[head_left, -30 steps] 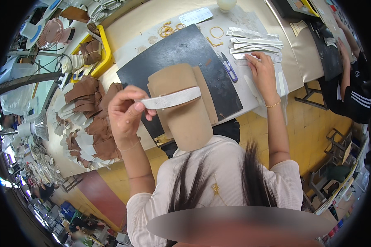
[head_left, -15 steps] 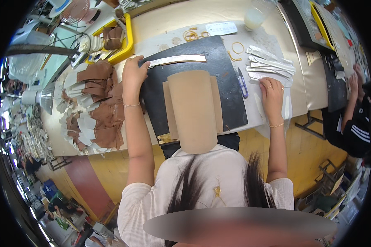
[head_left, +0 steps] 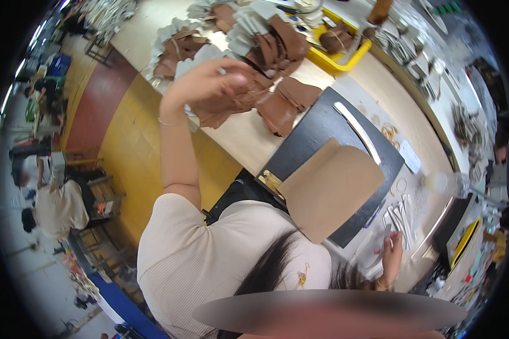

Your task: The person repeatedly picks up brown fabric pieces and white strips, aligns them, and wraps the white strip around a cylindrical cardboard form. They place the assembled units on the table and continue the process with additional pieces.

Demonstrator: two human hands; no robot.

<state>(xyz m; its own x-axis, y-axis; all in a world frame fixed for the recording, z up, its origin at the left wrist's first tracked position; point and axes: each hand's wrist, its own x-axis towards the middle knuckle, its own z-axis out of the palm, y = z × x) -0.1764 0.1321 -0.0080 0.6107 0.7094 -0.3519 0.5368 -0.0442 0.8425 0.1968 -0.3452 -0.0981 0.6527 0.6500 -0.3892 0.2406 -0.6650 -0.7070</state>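
Note:
My left hand is raised over the bundled brown and pale leather pieces, its fingers curved and apart, slightly blurred. Beside the fan of white strips, my right hand has its fingers closed on the end of a narrow pale strip. A long white strip lies apart on the black board. Across that board's near side rests a curved tan panel, its lower end close to my shirt.
A yellow tray with a brown bundle stands beyond the leather piles. Rubber bands, a white card and a clear cup lie along the board's far side. Other people sit at the left.
The view has swung left. My left hand has left the white strip on the black board and moved over the leather piles. My right hand now has a pale strip between its fingers.

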